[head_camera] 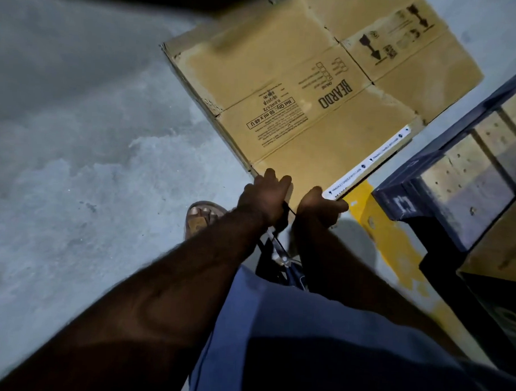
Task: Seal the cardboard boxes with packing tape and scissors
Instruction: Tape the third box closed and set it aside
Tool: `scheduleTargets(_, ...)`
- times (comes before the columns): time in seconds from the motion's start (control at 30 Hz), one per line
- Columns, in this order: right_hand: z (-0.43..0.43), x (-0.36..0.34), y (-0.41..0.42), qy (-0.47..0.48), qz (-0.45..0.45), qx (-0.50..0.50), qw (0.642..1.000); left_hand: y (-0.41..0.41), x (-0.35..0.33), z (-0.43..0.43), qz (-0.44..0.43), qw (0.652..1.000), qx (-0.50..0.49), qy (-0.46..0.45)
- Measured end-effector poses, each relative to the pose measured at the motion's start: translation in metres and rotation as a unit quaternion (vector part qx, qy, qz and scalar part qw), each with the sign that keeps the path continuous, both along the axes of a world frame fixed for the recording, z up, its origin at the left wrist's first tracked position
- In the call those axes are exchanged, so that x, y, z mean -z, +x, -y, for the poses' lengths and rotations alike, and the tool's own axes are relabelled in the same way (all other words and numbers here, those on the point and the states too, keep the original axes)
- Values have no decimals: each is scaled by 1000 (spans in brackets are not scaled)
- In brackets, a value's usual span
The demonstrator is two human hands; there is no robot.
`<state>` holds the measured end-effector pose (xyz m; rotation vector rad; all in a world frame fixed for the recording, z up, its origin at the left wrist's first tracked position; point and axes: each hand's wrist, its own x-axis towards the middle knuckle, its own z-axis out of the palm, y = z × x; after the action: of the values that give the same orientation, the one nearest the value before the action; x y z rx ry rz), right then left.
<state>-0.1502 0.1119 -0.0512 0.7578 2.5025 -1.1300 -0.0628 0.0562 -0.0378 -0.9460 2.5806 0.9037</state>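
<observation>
Both forearms are reaching toward 12 o'clock. The left hand (pixel 265 197) is gripping the cardboard box (pixel 297 144) by its edge; the right hand (pixel 319 208), at its 3 o'clock, is gripping it too.

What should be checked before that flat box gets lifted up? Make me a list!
1. Left hand grips the flat box at its near edge: ok.
2. Right hand pinches the same edge: ok.
3. Box folded up for sealing: not ok, it lies flat.
4. Scissors ready: cannot tell; something dark and shiny hangs under the left hand.
5. Tape roll nearby: cannot tell; only a white tape strip along one edge shows.
6. Room beside the blue rack: ok, a gap shows.
</observation>
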Motion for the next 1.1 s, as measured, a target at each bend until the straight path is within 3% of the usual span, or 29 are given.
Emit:
scheduleTargets(0.17, -4, 4, -8, -157, -30, 30, 987, -15, -3, -6, -14, 993, 55, -105)
scheduleTargets(0.33, -2, 12, -14, -264, -32, 82, 960, -22, -9, 0, -48, 998, 24, -45)
scheduleTargets(0.43, -7, 11, -25, -308, 18, 92, 947, -23, -12, 9, -63, 998, -2, -16)
scheduleTargets(0.57, -19, 8, -17, -338, 120, 33, 933, -19, -21, 18, -76, 996, -47, -17)
scheduleTargets(0.63, -16, 9, -7, -330, 106, 25, 938, -18, -25, 23, -89, 992, -91, -8)
scheduleTargets(0.77, -19, 38, -19, -167, 74, 48, 982, -16, -26, 28, -99, 987, -126, 11)
scheduleTargets(0.9, -22, 20, -17, -237, 122, 61, 962, -16, -24, 27, -103, 986, -128, 16)
scheduleTargets(0.97, -24, 23, -16, -226, 88, 82, 967, -15, -23, 25, -100, 987, -122, 14)
scheduleTargets(1.1, -22, 12, -13, -87, -10, 72, 994, -15, -21, 21, -95, 990, -106, 11)
